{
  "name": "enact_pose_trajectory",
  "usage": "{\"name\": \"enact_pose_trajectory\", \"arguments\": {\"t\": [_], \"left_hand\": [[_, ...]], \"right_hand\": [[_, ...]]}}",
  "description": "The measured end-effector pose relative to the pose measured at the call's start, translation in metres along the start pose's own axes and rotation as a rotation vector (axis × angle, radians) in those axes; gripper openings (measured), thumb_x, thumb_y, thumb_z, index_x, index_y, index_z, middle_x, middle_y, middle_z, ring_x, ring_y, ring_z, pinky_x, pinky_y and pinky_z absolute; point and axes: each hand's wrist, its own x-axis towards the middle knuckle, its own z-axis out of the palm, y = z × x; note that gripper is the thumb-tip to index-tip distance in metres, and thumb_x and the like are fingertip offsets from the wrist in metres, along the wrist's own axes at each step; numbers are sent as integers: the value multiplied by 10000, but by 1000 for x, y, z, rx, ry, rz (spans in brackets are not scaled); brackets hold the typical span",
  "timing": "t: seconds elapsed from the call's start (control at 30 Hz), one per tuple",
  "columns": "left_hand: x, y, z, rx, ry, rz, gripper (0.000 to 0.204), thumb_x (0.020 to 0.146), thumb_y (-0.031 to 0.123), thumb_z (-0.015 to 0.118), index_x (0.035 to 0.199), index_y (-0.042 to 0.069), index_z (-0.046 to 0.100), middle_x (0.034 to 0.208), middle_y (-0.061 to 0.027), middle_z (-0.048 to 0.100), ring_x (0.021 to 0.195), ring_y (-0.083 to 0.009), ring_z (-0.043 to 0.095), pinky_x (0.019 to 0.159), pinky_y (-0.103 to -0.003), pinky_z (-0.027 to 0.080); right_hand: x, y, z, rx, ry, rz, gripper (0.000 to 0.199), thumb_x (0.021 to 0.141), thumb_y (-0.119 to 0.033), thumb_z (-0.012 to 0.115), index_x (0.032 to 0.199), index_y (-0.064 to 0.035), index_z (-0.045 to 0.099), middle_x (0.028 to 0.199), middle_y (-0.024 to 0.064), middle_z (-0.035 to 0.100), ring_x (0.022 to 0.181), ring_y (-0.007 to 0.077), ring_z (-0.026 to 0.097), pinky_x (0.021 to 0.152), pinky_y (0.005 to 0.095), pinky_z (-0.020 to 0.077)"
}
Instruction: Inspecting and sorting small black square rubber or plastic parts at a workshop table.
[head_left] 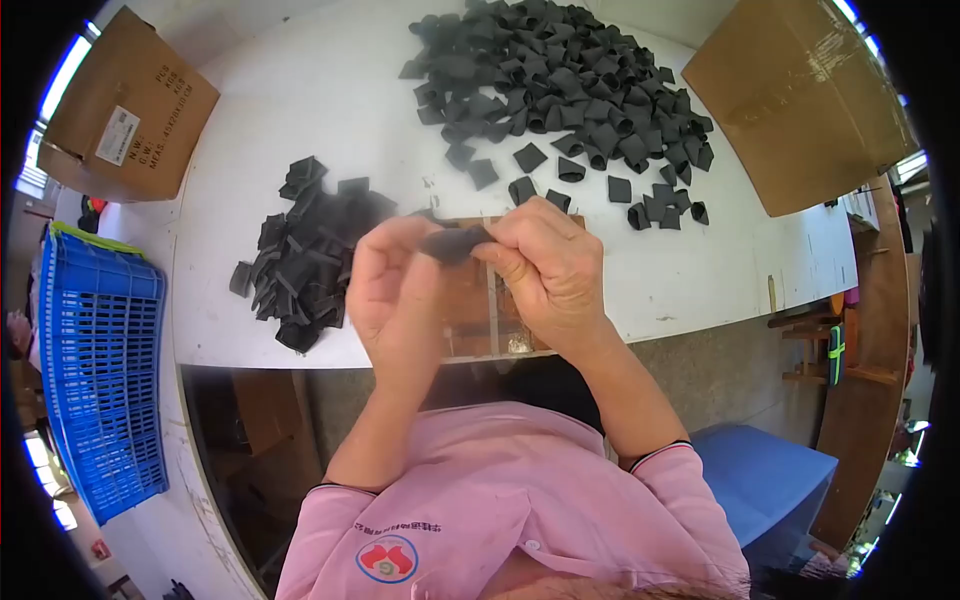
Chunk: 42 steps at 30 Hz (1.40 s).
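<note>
A small piece of black fabric [455, 243] is stretched between my two hands, above the near edge of the white table. Thumb and fingers of my right hand [548, 265] pinch its right end. At the left end, my left hand [392, 280] is slightly blurred, with its thumb and fingers closed on the fabric. Beside my left hand lies a heap of flat, folded black fabric pieces [295, 255]. Farther back, a larger heap of black fabric tubes [560, 85] spreads out, several showing open ends. Below my hands is a brown, taped cardboard sheet [470, 320].
Cardboard boxes stand at the far left [130, 110] and far right [800, 100] of the white table [300, 120]. A blue plastic crate [105, 370] is on the left. A blue stool-like block [765, 480] sits low on the right, near a wooden frame [865, 400].
</note>
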Motion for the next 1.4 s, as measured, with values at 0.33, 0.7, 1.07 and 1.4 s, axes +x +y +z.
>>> {"name": "enact_pose_trajectory", "arguments": {"t": [0.33, 0.7, 1.07, 1.4], "left_hand": [[24, 25, 17, 672, -140, 231, 190, 777, -42, 515, 936, 8, 606, 837, -56, 553, 747, -124, 514, 665, -216, 409], [15, 8, 3, 620, -124, 126, 137, 779, -79, 527, 878, -26, 604, 834, -45, 540, 715, -74, 492, 630, -174, 396], [8, -48, -40, 806, 63, -92, 194, 746, 60, 567, 924, -15, 564, 792, -118, 557, 686, -200, 556, 632, -292, 445], [8, -95, -35, 1660, -241, -2, 166, 692, 116, 596, 752, 1, 492, 761, -158, 494, 728, -323, 534, 601, -397, 454]], "right_hand": [[8, -22, -10, 121, 62, 189, 125, 695, -69, 661, 781, -9, 592, 684, 49, 532, 571, 140, 510, 484, 251, 401], [-9, -5, 11, 41, 68, 112, 82, 700, -32, 628, 725, -6, 555, 650, 83, 513, 579, 221, 506, 499, 304, 396], [24, 12, -27, 822, 54, 660, 178, 832, -179, 539, 778, -11, 555, 667, 15, 546, 555, 62, 474, 480, 216, 381], [-59, 20, 0, 560, 26, 952, 207, 848, -196, 498, 849, -8, 584, 643, 18, 559, 528, 40, 456, 478, 173, 380]]}}
